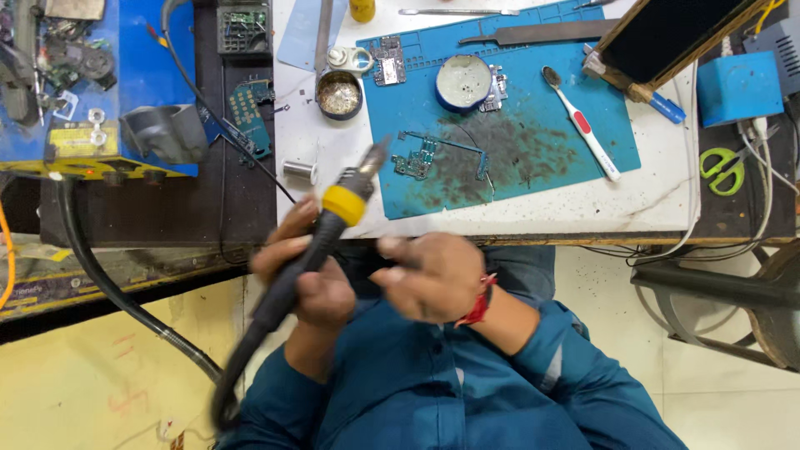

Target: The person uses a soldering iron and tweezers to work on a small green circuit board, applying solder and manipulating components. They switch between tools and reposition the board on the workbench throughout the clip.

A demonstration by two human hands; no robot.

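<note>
**Soldering iron held short of the circuit board**

The left hand (304,275) was wrapped around a soldering iron (333,221), its long axis slanting up and to the right, tip forward. The circuit board (421,158) lay just beyond that tip on the blue mat (600,108). The right hand (437,275), blurred and loosely curled, seemed to hold nothing and hung further from the board than the left.

Motion blur smears the right hand (437,275) and the tip of the soldering iron (333,218), whose cable runs off the bottom edge, while the dark screen (667,29) and yellow bottle (362,8) are cropped at the top.
</note>
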